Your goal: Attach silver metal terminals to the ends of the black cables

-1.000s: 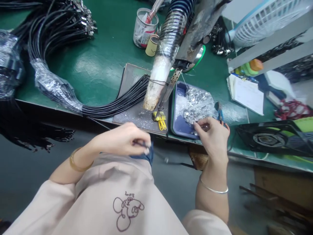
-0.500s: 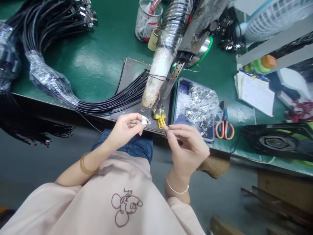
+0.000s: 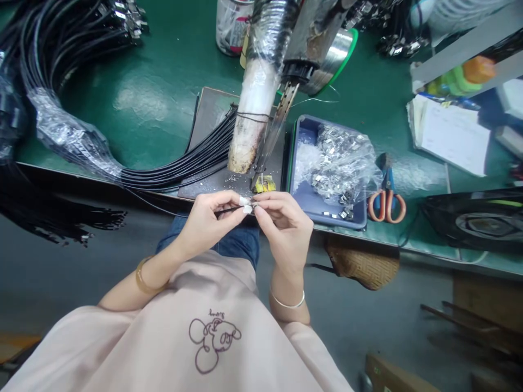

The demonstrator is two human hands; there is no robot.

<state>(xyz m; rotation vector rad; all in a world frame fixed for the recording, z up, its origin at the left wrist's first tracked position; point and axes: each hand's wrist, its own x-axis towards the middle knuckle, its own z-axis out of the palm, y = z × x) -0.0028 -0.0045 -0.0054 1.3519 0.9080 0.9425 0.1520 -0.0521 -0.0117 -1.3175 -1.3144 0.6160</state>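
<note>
My left hand [image 3: 210,218] pinches the end of a thin black cord [image 3: 229,209] just below the table's front edge. My right hand [image 3: 281,220] meets it fingertip to fingertip, pinching a small metal clasp [image 3: 253,206] at the cord's tip. Directly above the hands, a bundle of black cords [image 3: 192,162] lies on a grey mat [image 3: 214,117]. To the right, a blue tray [image 3: 314,201] holds a clear bag of metal clasps [image 3: 341,163]. The tip of a soldering tool [image 3: 269,142] points down at the mat beside a white wrapped tube [image 3: 249,122].
Orange-handled scissors [image 3: 386,198] lie right of the tray. More bagged black cords [image 3: 65,136] curve across the green table's left side. A solder spool [image 3: 333,54], a clear cup [image 3: 231,27], papers [image 3: 451,133] and a black fan [image 3: 480,223] stand further back and right.
My right hand left the blue tray with a clasp and came left to my left hand. My left hand rose with the cord end. The two hands now touch.
</note>
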